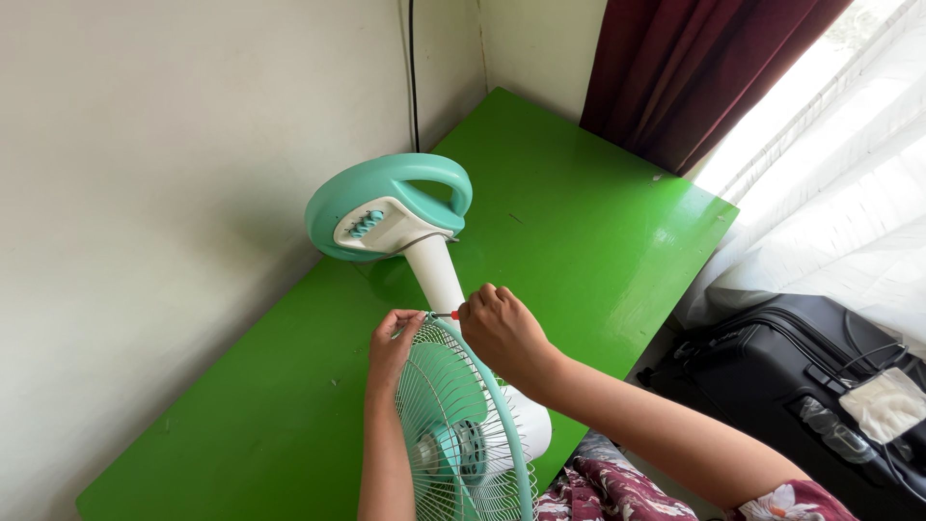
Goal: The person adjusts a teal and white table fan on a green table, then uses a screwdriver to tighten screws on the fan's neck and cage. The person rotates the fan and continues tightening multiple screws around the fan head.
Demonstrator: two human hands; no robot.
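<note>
Teal fan guard (463,434), lying on the green table (598,222), is being pinched by the left hand (392,345); a red-handled screwdriver (449,315) is being gripped by the right hand (502,330). Slipping off the small fastener is being risked.

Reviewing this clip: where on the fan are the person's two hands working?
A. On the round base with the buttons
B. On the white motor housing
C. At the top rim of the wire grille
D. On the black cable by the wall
C: the left hand pinches the grille at its top rim, and the right hand holds a small red-handled tool there; the base lies untouched.
</note>
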